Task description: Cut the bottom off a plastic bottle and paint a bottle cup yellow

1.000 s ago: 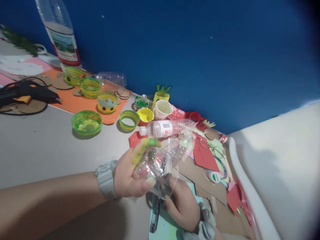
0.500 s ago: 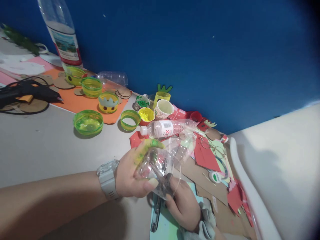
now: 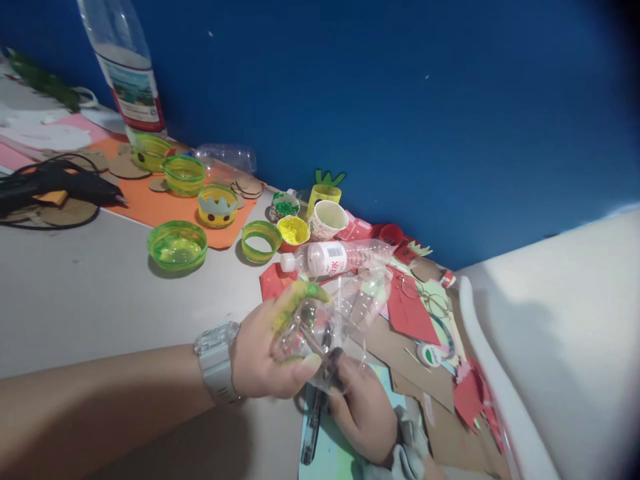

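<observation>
My left hand (image 3: pixel 275 340), with a watch on its wrist and yellow and green paint on its fingers, is closed round a clear cut plastic bottle piece (image 3: pixel 300 337). The fingers of my right hand (image 3: pixel 363 407) are wrapped round dark-handled scissors (image 3: pixel 334 359), seen partly through the clear plastic and blurred. Both hands are close together at the piece. Just beyond them lies a labelled clear bottle (image 3: pixel 327 259) on its side. A green-and-yellow ring (image 3: pixel 261 241) and a painted bowl (image 3: pixel 177 247) stand to the left.
Cups of green paint (image 3: pixel 286 207) and yellow paint (image 3: pixel 293 231) stand near the blue wall. A black glue gun (image 3: pixel 65 185) and a tall bottle (image 3: pixel 127 83) are at the left. Cardboard (image 3: pixel 410 357), red paper (image 3: pixel 413 310) and a tape roll (image 3: pixel 429 355) lie at the right.
The scissors and the clear piece have shifted slightly against each other, and my right hand has tilted a little. My left hand has barely moved.
</observation>
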Tool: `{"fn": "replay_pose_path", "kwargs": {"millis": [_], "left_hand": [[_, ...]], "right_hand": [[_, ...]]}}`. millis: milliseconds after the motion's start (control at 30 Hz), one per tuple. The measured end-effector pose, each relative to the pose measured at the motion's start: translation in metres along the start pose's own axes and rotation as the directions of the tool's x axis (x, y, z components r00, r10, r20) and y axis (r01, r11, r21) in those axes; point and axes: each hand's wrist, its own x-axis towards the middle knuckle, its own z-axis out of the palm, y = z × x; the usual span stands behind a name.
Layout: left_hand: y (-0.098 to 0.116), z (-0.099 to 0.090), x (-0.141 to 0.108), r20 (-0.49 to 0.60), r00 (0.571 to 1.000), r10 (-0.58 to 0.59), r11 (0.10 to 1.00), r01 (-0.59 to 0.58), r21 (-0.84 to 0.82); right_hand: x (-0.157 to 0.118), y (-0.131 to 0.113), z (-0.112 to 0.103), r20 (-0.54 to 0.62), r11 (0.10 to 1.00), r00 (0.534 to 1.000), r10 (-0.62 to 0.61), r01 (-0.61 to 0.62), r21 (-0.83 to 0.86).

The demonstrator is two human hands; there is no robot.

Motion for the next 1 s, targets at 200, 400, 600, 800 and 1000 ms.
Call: {"fn": "replay_pose_path", "kwargs": {"millis": [200,400,600,800,1000], "left_hand": [[0.006,0.002,0.001,0.0,1.0,-0.003,1.0,0.003,-0.001],[0.003,0.004,0.001,-0.036,0.999,-0.022,1.0,0.022,-0.008],[-0.003,0.001,0.0,-0.05,0.998,-0.029,0.992,0.023,-0.12],[-0.003,0.0,-0.001,-0.055,0.997,-0.054,0.991,0.047,-0.125],[0.001,0.0,-0.001,-0.128,0.989,-0.07,0.997,0.071,0.004]], "right_hand": [[0.0,-0.003,0.001,-0.037,0.998,0.999,-0.009,0.007,-0.056],[0.0,0.0,0.001,0.014,0.998,0.998,0.059,-0.059,0.01],[0.001,0.002,-0.001,0.073,0.992,0.992,0.107,-0.112,0.065],[0.001,0.001,0.0,0.087,0.991,0.99,0.113,-0.119,0.065],[0.001,0.001,0.001,0.107,0.988,0.987,0.117,-0.127,0.087]]}}
